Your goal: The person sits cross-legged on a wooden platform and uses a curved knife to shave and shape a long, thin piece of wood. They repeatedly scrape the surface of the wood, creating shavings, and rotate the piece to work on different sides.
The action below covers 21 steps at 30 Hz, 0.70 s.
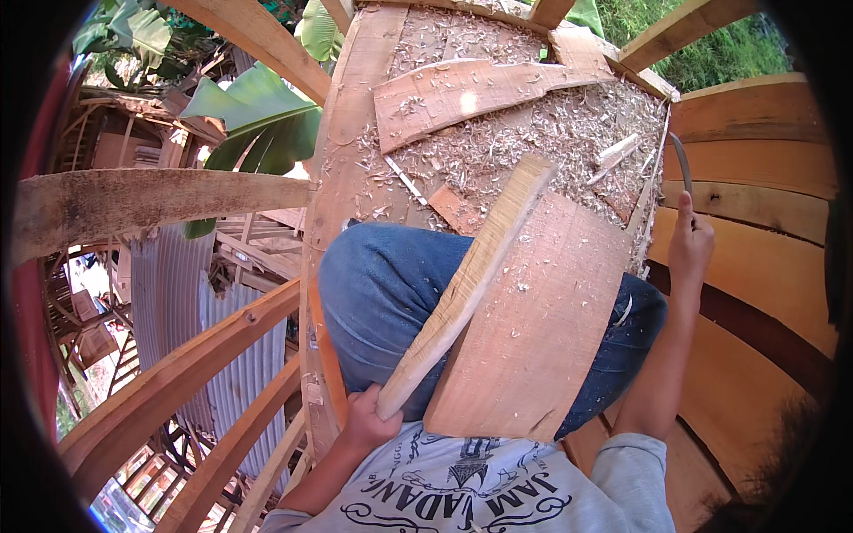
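Note:
My left hand point(370, 419) is closed around the near end of a narrow wooden strip point(471, 282). The strip slants up and away to the right, across my lap. Raised at the right, my right hand point(690, 242) grips a knife with a long, thin, curved blade point(682, 162); its handle is hidden in my fist. A broad reddish board point(544, 324) lies over my legs, just right of the strip and close along its edge. The strip's far end reaches over the shavings beyond my knees.
A cut board point(462, 96) lies on the shaving-covered plank floor point(355, 98), with offcuts point(616, 155) nearby. Planks form a wall point(755, 240) close on the right. Wooden beams point(160, 202) cross the left side, above corrugated sheets point(173, 311) lower down. A large leaf point(267, 124) hangs at the left edge.

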Motion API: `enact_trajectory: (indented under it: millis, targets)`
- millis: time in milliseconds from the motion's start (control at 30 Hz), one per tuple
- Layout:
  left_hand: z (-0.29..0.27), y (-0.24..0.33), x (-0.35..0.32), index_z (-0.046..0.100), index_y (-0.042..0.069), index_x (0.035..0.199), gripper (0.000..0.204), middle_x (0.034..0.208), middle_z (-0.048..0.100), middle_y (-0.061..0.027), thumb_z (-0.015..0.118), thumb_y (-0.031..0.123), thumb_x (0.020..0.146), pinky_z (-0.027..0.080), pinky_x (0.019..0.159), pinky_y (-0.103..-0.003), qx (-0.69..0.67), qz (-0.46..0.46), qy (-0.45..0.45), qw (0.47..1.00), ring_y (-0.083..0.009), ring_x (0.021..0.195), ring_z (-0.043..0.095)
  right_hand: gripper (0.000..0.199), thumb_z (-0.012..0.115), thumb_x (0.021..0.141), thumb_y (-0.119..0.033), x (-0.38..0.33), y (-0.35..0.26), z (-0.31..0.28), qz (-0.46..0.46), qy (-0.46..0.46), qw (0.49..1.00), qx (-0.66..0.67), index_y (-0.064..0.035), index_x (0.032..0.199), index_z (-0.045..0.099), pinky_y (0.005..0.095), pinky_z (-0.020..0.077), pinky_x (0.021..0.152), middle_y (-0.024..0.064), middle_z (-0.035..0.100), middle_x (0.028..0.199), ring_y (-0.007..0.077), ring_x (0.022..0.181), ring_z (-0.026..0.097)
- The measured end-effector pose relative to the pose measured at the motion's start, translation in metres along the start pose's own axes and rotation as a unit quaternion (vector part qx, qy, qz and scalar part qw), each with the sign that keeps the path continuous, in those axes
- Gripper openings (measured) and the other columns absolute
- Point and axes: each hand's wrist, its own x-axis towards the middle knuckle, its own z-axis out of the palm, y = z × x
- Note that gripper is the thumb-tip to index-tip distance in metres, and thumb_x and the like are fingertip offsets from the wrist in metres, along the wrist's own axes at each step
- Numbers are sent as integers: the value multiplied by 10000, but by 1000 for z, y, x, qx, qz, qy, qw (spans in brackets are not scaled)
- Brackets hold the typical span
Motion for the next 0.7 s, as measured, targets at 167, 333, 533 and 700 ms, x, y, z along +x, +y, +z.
enact_trajectory:
  millis: [167, 333, 533, 700]
  targets:
    - [-1, -1, -4, 538, 9, 678, 104, 534, 534, -134, 606, 56, 616, 454, 480, -329, -15, -20, -19, 1000, -278, 488, 608, 506, 683, 792, -426, -101, -51, 5, -166, -155, 974, 2, 4, 592, 506, 332, 340, 424, 111, 468, 484, 235, 414, 410]
    - [-7, -9, -3, 553, 5, 683, 106, 533, 537, -118, 615, 53, 612, 453, 490, -313, -24, -31, -43, 998, -238, 489, 606, 518, 706, 712, -503, -128, -87, 27, -279, -203, 938, -14, -60, 561, 486, 348, 397, 416, 93, 496, 484, 251, 433, 534]
    - [-3, 1, -2, 557, -9, 699, 116, 551, 543, -128, 613, 51, 617, 449, 500, -320, -26, -35, -25, 999, -236, 492, 598, 573, 684, 696, -563, -91, -88, 42, -330, -114, 934, -74, -53, 541, 474, 346, 392, 420, 89, 479, 471, 249, 417, 508]
    - [-2, 3, -2, 555, -18, 715, 127, 575, 550, -146, 611, 48, 622, 456, 516, -324, -40, -44, -26, 998, -256, 528, 613, 601, 664, 694, -603, -65, -91, 60, -316, -52, 944, -83, -45, 538, 503, 352, 399, 427, 90, 482, 467, 251, 418, 506]
